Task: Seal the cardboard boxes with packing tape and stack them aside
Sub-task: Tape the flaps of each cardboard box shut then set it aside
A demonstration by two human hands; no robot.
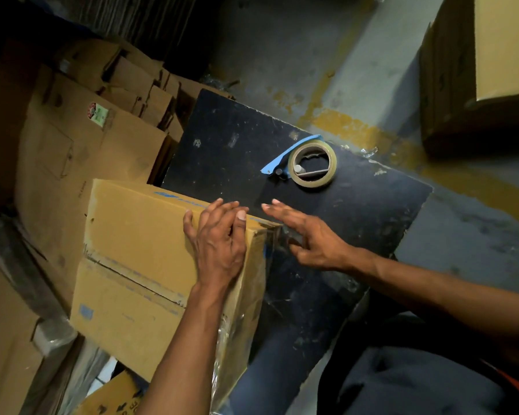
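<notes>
A tan cardboard box with blue print sits at the left edge of a black board. Its top flaps meet in a seam running across the lid, and clear tape shines on its right side. My left hand lies flat on the box's top right corner, fingers reaching over the far edge. My right hand hovers with straight fingers beside the same corner, its thumb near the box's taped side. A roll of packing tape in a blue dispenser lies on the board beyond both hands.
Flattened and stacked cardboard boxes fill the left side. A large closed box stands at the top right on a grey floor with a yellow stripe. My dark trouser leg shows at the bottom right.
</notes>
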